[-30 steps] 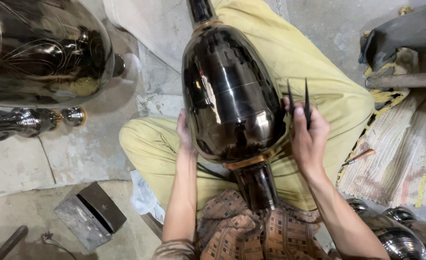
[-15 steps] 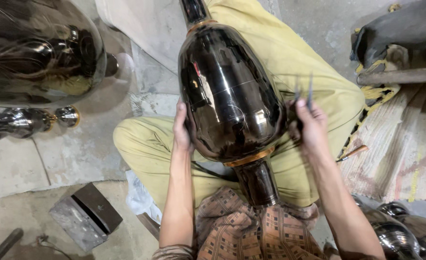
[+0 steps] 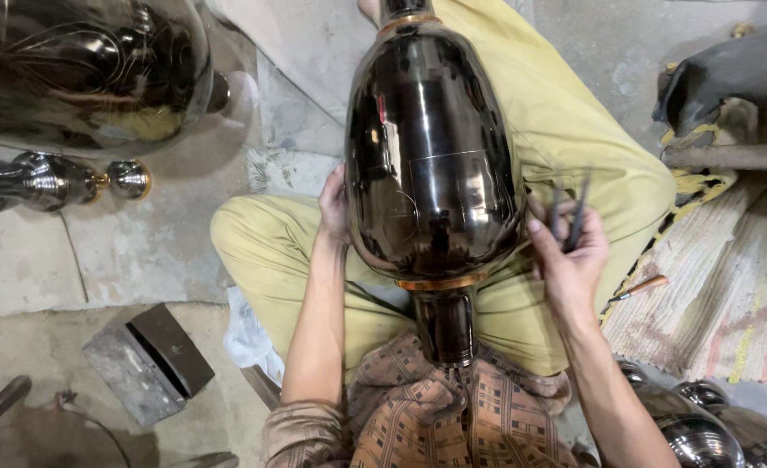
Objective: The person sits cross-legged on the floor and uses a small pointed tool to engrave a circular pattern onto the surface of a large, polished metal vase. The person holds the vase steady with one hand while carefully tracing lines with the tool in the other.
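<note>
Polished dark metal vase (image 3: 431,165), bulbous with copper-coloured bands at neck and foot, lies across our lap on the yellow trousers (image 3: 574,130). Our left hand (image 3: 335,208) presses open-palmed against its side; our right hand (image 3: 569,251) steadies the other flank while gripping thin dark metal tools (image 3: 571,215). We judge it heavy, rigid and slippery, easily scratched, best held at the belly and narrow foot (image 3: 444,325).
</note>
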